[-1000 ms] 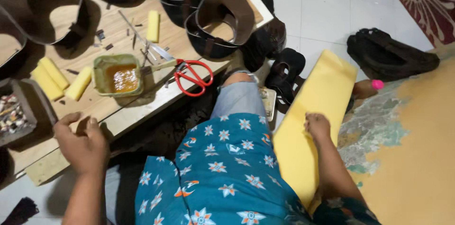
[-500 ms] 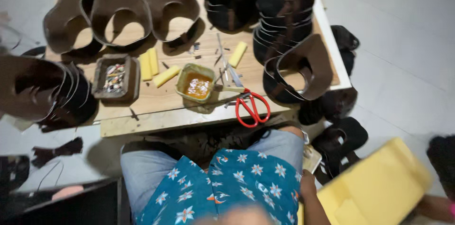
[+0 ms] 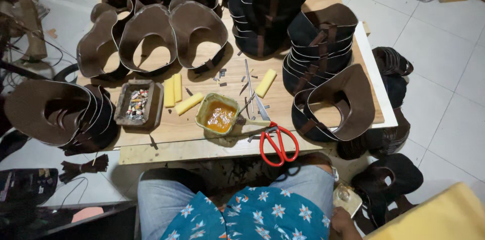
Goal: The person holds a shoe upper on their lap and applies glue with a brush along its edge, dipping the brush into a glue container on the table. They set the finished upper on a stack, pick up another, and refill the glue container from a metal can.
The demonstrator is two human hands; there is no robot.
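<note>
Holding a yellow sheet (image 3: 444, 214) low at the right beside the knee, right hand (image 3: 343, 222) barely in view, grip impossible to tell. Left hand unseen. Probably fetching stock; next, onto the table (image 3: 202, 134) near red scissors (image 3: 275, 144).

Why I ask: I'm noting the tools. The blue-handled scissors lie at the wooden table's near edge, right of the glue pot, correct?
Not quite: the scissors have red handles, not blue. The head view shows them at the wooden table's near edge, right of the glue pot.
</note>
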